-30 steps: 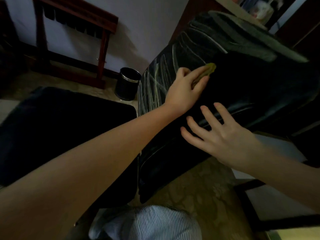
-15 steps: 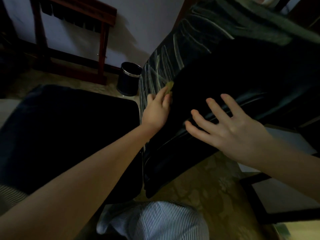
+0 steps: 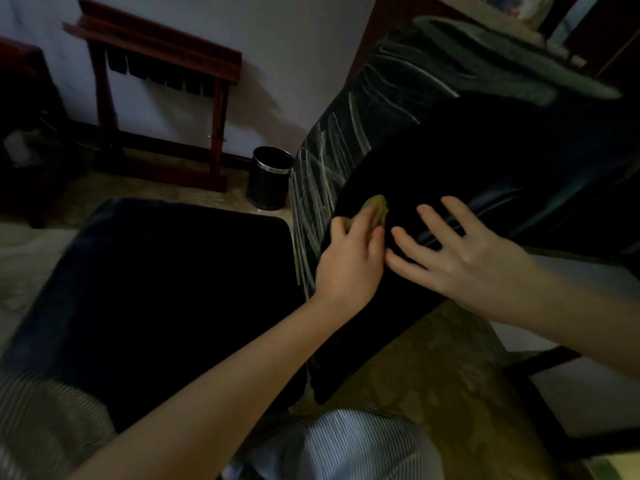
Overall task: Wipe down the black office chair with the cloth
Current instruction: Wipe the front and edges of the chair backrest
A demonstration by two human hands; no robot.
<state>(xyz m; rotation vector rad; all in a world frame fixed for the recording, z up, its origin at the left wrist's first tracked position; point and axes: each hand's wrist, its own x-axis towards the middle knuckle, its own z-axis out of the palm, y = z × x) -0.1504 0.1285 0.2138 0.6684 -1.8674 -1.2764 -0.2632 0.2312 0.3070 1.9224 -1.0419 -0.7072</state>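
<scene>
Dim room, pale wall, patterned beige floor. The black office chair (image 3: pixel 485 161) fills the right half of the head view, its padded back leaning across the frame from upper right to lower centre. Pale streaks mark the left flank of that back; the broad face beside them reads uniformly dark.

The cloth (image 3: pixel 379 208), small and yellow-green, lies on the chair back at its left edge, roughly mid-height in the frame. The left hand (image 3: pixel 349 261) holds it there: fingers laid over the cloth and lightly bent, pressing it against the upholstery, with only the far end of the cloth showing beyond the fingertips. The thumb sits off to the left on the chair's edge.

The right hand (image 3: pixel 460 258) rests just beside the left, palm down on the chair back, fingers straight and spread wide, gripping nothing. Its index finger almost meets the left hand; actual contact cannot be confirmed.

Left of the chair back lies a broad dark cushion (image 3: pixel 149 299), flat and low; whether it joins the chair cannot be made out. Behind, a black waste bin (image 3: pixel 269 178) with a metal rim stands on the floor near the wall. A dark red wooden rack (image 3: pixel 221 133) stands against the wall further left. Striped trousers (image 3: pixel 346 448) show at the bottom edge.
</scene>
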